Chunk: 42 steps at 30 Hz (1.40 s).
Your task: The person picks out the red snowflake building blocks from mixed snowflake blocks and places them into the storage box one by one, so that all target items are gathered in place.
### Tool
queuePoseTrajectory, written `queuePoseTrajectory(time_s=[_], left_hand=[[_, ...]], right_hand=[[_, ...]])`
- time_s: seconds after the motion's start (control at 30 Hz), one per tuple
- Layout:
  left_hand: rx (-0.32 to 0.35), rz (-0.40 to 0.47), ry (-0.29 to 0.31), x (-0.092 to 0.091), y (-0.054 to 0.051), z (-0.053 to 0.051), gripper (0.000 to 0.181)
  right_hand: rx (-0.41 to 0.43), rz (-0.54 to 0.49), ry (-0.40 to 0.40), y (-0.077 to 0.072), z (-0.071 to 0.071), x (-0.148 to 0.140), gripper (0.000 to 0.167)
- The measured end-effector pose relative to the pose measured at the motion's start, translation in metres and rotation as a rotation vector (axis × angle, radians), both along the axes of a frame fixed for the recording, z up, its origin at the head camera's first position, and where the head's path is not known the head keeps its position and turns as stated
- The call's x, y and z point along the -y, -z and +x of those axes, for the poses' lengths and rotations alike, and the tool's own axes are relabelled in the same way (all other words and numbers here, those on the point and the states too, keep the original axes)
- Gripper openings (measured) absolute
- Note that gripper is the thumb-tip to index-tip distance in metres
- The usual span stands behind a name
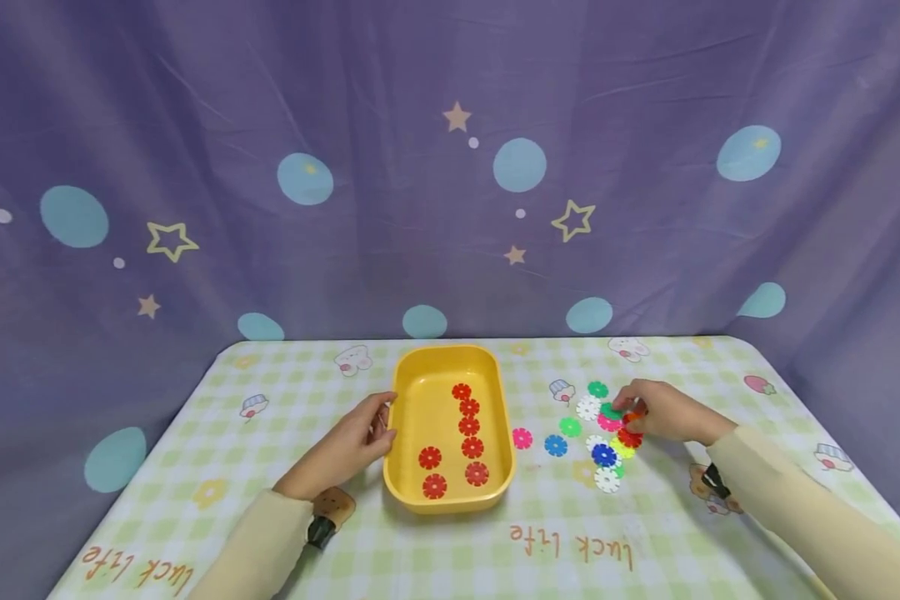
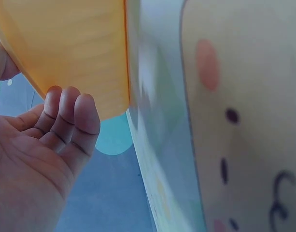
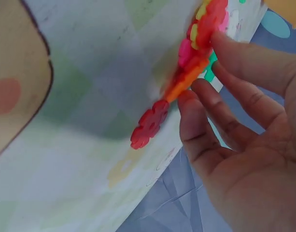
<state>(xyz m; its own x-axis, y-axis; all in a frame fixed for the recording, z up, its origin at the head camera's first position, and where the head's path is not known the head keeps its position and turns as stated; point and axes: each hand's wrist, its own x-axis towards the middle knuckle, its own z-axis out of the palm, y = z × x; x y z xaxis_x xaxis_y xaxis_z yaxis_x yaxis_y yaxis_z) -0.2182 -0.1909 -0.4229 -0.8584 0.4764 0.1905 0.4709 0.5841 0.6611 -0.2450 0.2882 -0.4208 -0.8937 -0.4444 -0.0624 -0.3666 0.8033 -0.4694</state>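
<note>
A yellow plastic tray (image 1: 450, 506) stands on the table, with several red notched plastic discs (image 1: 468, 426) inside. My left hand (image 1: 351, 443) holds the tray's left side; in the left wrist view its thumb is at the rim and its bent fingers lie against the outer wall. My right hand (image 1: 658, 410) is over a loose pile of coloured discs. In the right wrist view its thumb touches a red disc (image 3: 211, 21), and other fingertips are close to an orange disc (image 3: 189, 77). No disc is seen pinched between thumb and fingers.
White discs (image 1: 607, 480), a dark blue disc (image 1: 604, 454) and a green disc (image 1: 597, 389) lie around the pile. A blue disc (image 1: 556, 445) and a pink disc (image 1: 522, 438) lie nearer the tray. Behind the checked tablecloth (image 1: 285, 467) hangs a purple curtain (image 1: 390, 250).
</note>
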Motion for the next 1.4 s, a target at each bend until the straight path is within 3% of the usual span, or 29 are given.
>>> queuePoseTrajectory(time_s=[0.53,0.63,0.77,0.97,1.17,1.4], left_hand=[[-0.038,-0.047,-0.012,-0.001,-0.001,0.000,0.052],[-0.040,-0.051,-0.018,-0.001,0.000,0.000,0.052],[-0.039,-0.042,-0.014,-0.001,0.001,-0.001,0.052],[-0.047,-0.033,0.001,-0.001,0.001,-0.002,0.053],[-0.051,-0.042,0.005,0.000,0.000,-0.002,0.052],[-0.064,-0.037,0.011,0.000,-0.001,-0.003,0.052]], right_hand=[[0.085,-0.024,0.079,0.006,0.011,-0.007,0.028],[0.071,-0.018,0.115,0.007,0.013,-0.004,0.029],[-0.009,-0.017,0.140,0.009,0.017,0.003,0.026],[-0.102,-0.049,0.105,0.012,0.020,0.007,0.017],[-0.169,-0.139,0.015,0.013,0.018,0.009,0.018],[-0.155,-0.288,-0.070,-0.005,0.011,0.043,0.011]])
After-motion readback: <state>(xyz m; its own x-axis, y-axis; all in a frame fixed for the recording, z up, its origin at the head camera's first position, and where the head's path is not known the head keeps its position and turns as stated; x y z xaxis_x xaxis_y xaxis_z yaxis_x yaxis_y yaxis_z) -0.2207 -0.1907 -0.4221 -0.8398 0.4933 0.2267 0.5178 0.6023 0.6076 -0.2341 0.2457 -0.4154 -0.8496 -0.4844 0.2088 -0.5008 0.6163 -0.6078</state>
